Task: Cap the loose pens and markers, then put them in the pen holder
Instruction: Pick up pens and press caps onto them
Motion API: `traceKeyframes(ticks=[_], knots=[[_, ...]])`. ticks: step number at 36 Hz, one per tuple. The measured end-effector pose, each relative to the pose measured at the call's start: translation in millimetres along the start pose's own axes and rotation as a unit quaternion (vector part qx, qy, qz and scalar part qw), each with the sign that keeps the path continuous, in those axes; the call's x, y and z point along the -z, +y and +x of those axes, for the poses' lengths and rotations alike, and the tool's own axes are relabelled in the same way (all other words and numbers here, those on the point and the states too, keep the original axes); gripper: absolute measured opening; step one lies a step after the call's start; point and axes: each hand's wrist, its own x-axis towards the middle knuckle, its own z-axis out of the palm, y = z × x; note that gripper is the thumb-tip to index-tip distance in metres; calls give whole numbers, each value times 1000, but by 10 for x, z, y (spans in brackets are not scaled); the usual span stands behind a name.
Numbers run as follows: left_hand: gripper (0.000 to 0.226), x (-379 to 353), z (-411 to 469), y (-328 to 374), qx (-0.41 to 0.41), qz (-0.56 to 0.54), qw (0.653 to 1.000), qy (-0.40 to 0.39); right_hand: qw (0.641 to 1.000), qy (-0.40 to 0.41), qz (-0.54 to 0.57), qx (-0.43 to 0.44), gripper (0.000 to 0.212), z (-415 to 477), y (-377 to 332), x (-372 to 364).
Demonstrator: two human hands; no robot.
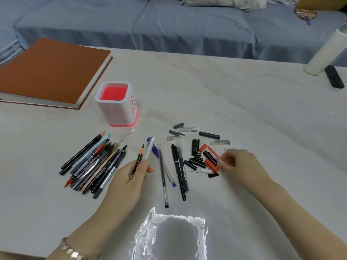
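My left hand [129, 174] grips two pens upright: a clear-white pen [149, 149] and a thin black-and-orange pen [140, 156]. My right hand [237, 163] pinches a small clear cap [220, 160] at the edge of a scatter of black, red and clear caps [201, 160]. A pile of uncapped pens and markers [95, 164] lies to the left. Several loose pens [174, 169] lie between my hands. The white pen holder [117, 106] with a pink inside stands upright behind them, with nothing in it.
A brown notebook [50, 72] lies at the far left. A white cylinder [323, 53] and a black case [333, 76] sit at the far right. A crinkled clear plastic bag [172, 235] lies near the front edge. A blue sofa [169, 21] runs behind the table.
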Motion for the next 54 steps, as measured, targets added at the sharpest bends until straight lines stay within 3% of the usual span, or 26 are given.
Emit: traceKeyframes(ticks=[9,16,21,25,28,31,35,40,42,44,48,52,54], knots=[[24,75,67,50,4,-19,1000,21,991,32,-95,90,20,293,-532,-7],[21,153,104,54,1,-37,999,21,973,-10,-113,204,23,601,-975,-299],[20,178,122,33,11,-34,999,23,969,-23,-162,187,26,734,-1029,-459],[24,178,112,73,7,-34,999,19,961,17,-180,207,25,755,-991,-489],[39,150,105,87,-20,-25,999,25,971,65,-75,215,21,627,-946,-412],[39,105,86,91,-51,-1,998,23,969,52,169,171,5,344,-973,-233],[28,22,40,80,-100,93,990,41,918,19,380,108,15,-7,-962,8],[35,-143,-84,175,-118,71,990,21,825,-66,561,1,15,-233,-876,142],[35,-189,-124,194,-116,56,991,22,804,-86,589,-11,15,-281,-867,119],[36,-223,-155,187,-126,73,989,8,805,-84,587,-14,16,-325,-870,72],[25,-262,-171,131,-149,196,969,12,790,-82,608,-8,15,-404,-901,-1],[52,-275,-179,116,-192,329,923,53,795,-64,603,0,19,-438,-937,-35],[59,-273,-161,140,-198,363,910,28,800,-55,597,-2,23,-445,-939,-45]])
